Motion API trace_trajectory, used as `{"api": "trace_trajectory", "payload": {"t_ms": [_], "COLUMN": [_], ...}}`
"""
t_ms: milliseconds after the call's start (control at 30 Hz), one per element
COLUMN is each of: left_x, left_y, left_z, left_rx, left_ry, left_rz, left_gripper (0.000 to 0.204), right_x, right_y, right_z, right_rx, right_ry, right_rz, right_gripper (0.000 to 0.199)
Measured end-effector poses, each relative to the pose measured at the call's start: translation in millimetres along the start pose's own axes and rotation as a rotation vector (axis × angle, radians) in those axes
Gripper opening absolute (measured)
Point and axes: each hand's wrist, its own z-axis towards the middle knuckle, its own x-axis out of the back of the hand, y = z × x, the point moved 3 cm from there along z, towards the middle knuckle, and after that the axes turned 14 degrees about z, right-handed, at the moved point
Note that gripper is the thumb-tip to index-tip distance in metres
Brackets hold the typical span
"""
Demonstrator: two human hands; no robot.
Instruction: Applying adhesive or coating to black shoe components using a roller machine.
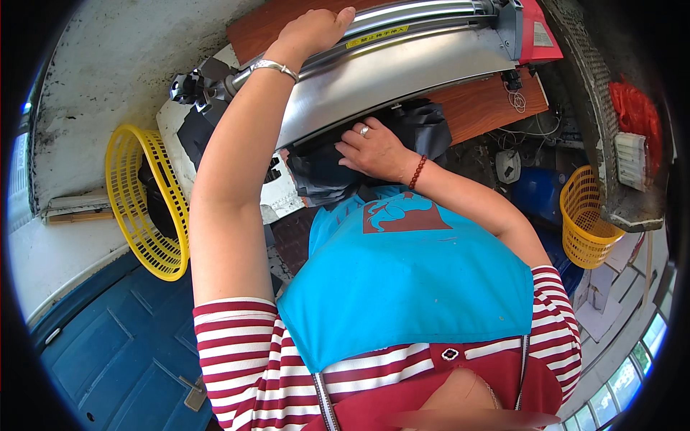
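A long machine with a metal roller (424, 10) and a smooth, sloping metal plate (402, 82) stands in front of me. My left arm reaches across its left end, and my left hand (313, 32) is at the roller's far side. Most of that hand's fingers are hidden or run together, so I cannot tell its grip. Below the plate's near edge lie dark, limp pieces of sheet material (323, 172), bunched and overlapping. My right hand (377, 151) rests on them with bent, slightly parted fingers, close to that edge; no grip on a piece shows.
A yellow plastic basket (180, 215) with something dark inside leans at the left. At the right stands another yellow basket (568, 208) near a blue container (532, 194). Loose cables (543, 136) hang beneath the brown tabletop (496, 108). The machine's right end has a red housing (537, 36).
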Motion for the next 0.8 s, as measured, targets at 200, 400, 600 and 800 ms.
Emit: {"api": "trace_trajectory", "payload": {"t_ms": [200, 400, 600, 800], "left_x": [1, 0, 1, 4], "left_y": [0, -2, -12, -21], "left_z": [-1, -2, -2, -6], "left_rx": [-0.005, -0.007, 0.008, 0.006], "left_ry": [-0.019, 0.009, -0.044, -0.107], "left_rz": [-0.008, -0.034, 0.017, -0.070], "left_gripper": [0.079, 0.078, 0.075, 0.076], "right_x": [-3, 3, 49, 92], "right_y": [0, -4, 1, 42], "right_z": [-3, -1, 11, 13], "right_rx": [-0.011, 0.050, -0.144, -0.829], "right_ry": [-0.036, 0.033, 0.204, 0.356], "right_rz": [0.013, 0.086, 0.449, 0.967], "right_gripper": [0.029, 0.024, 0.020, 0.018]}}
